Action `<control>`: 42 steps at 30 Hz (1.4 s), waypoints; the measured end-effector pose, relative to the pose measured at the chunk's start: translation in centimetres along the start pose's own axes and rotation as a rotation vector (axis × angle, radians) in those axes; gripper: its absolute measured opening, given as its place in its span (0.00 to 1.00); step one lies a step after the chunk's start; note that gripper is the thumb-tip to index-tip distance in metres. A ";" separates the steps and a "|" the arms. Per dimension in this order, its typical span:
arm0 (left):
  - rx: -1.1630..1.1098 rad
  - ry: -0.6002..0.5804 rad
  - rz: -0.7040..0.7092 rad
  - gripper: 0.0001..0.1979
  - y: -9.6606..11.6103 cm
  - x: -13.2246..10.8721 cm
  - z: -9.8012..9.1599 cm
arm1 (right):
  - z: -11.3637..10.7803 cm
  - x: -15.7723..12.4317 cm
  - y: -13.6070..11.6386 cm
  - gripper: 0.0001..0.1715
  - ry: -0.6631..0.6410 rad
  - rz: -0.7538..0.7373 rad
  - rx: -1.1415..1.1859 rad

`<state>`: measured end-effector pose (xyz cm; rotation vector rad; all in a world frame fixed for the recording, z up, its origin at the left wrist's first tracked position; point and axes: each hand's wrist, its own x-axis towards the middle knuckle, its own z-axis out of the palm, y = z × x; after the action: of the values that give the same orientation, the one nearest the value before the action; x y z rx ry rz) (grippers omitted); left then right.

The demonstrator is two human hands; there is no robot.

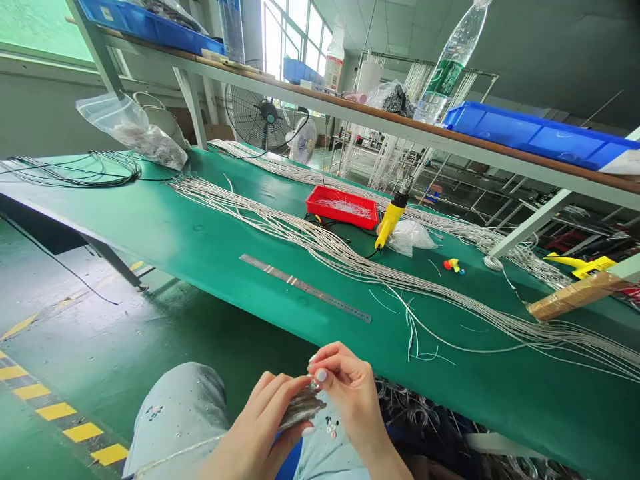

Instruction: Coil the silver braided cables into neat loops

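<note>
The left hand [260, 427] is closed around a small flat bundle of thin grey wires [300, 408], held above the person's light blue trousers [180, 413]. The bundle's long axis slants from low on the left, by the left palm, up to the right, where its end meets the right hand [350, 400]. That hand is pinching, its fingertips [320, 365] closed on the bundle's upper end, though the exact grip is hard to see. Both hands are just off the near edge of the green counter [165, 247].

On the counter lie long bunches of white wire [320, 250], a steel ruler [305, 288], a red tray [343, 205] holding short wires, a yellow heat gun [391, 217] beside a plastic bag [413, 237], and a coil of black cable [75, 170] at the far left. Above, a shelf [400, 130] carries a blue bin [535, 137] and a water bottle [445, 67]. A fan [263, 120] stands beyond the counter.
</note>
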<state>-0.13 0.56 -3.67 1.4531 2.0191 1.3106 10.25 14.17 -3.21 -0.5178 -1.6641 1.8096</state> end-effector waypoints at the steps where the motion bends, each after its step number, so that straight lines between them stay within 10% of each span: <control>1: 0.011 0.020 0.000 0.15 0.1 -0.1 0.2 | 0.2 0.1 0.1 0.09 0.002 0.041 0.031; 10: 0.049 0.081 0.057 0.10 1.1 0.3 -0.2 | 0.5 -0.4 0.3 0.11 -0.039 0.145 0.157; 34: -0.024 -0.101 0.104 0.07 1.1 0.1 -1.0 | -3.7 1.6 -3.8 0.01 -0.461 -0.962 -0.900; 42: 0.369 -0.012 0.160 0.13 -1.3 -1.1 1.5 | -2.4 0.2 -1.8 0.11 -0.415 -0.822 -1.017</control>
<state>0.60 0.27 -5.76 1.8090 2.2642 1.0160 12.02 16.10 -1.71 0.1960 -2.5189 0.4125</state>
